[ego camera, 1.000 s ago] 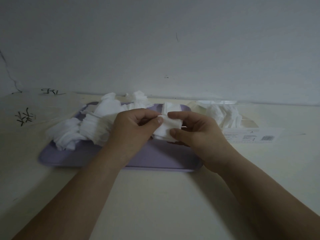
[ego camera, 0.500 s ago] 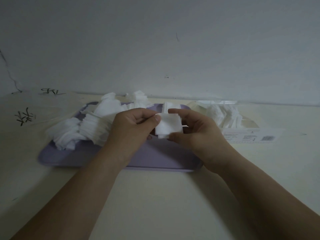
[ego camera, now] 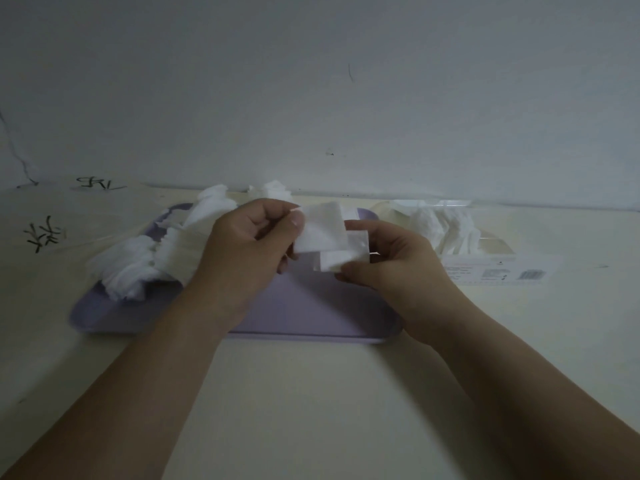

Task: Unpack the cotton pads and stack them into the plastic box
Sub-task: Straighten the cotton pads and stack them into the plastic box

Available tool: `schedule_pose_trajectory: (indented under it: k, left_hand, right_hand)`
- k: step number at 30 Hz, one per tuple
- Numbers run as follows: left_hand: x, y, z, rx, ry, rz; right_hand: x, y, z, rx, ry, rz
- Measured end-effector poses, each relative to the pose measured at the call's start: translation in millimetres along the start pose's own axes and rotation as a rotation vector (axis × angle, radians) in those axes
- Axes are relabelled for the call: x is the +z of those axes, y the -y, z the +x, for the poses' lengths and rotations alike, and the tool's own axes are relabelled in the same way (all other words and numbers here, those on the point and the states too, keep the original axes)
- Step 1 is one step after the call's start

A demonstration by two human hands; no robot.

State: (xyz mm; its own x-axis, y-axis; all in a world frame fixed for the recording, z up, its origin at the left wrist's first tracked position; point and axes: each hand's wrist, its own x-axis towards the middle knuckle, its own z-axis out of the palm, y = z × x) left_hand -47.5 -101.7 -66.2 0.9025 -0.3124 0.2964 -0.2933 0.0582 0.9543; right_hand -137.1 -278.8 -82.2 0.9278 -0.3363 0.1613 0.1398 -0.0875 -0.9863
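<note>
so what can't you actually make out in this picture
Head view only:
- Print on the plastic box label: too small and dim to read.
- How many cotton pads the right hand pinches: layers overlap under its grip.
- Tray middle: hidden behind both hands; the left hand, gripping a pad, also covers part of the loose pile.

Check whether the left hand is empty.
No, the left hand pinches a pad by its edge above the tray, beside the stack that the right hand holds.

dim scuffed white wall [ego camera: 346,81], cream tabletop [ego camera: 311,393]
</note>
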Motion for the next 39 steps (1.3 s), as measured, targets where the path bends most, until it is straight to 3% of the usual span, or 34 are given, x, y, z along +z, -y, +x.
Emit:
schedule_pose_trajectory:
  k: [4, 17, 30, 34, 39]
  left_hand:
    - [8.9, 2.5, -8.8, -0.001, 0.13, 0.095]
    - [10.4, 13.4, -4.9, 0.045, 0.067, 0.153]
    - [5.8, 12.2, -4.5, 0.09, 0.171, 0.199]
    - [4.0, 9.7, -0.1, -0.016, 0.087, 0.178]
    - [5.6, 9.4, -3.7, -0.168, 0.215, 0.047]
  right_hand:
    - [-0.6, 1.1, -2.5, -0.023, 0.008, 0.07]
    - [1.8, 9.1, -6.7, 0.018, 0.093, 0.159]
    - [2.8, 5.0, -6.2, -0.029, 0.015, 0.13]
    - [0.6, 5.9, -6.1, -0.014, 0.008, 0.147]
    - [0.7, 7.1, -6.4, -0.003, 0.009, 0.17]
